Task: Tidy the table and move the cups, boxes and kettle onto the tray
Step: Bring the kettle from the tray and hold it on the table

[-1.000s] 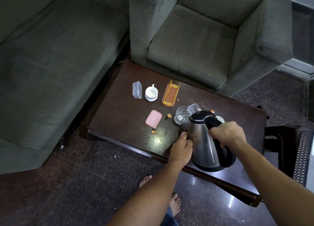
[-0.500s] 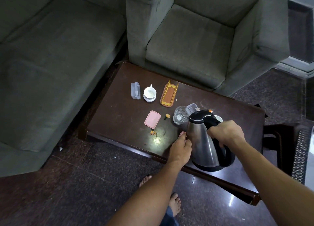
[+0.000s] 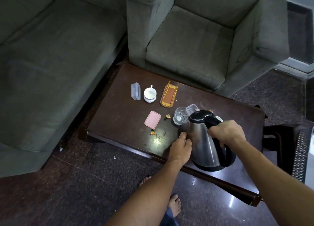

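Note:
A steel kettle with a black lid and handle stands near the front edge of the dark wooden table. My right hand is closed around its handle. My left hand presses against its left side with fingers curled. Behind the kettle are a clear glass, a clear box and the rim of a white cup. Further back lie a small orange tray, a white cup and a clear lidded box. A pink-lidded box lies mid-table.
Two orange wrappers lie on the table. A grey sofa stands to the left and a grey armchair behind the table. A dark chair is at the right. My bare feet are on the floor below.
Both hands stay on the kettle in the same place. Only the view has drifted slightly.

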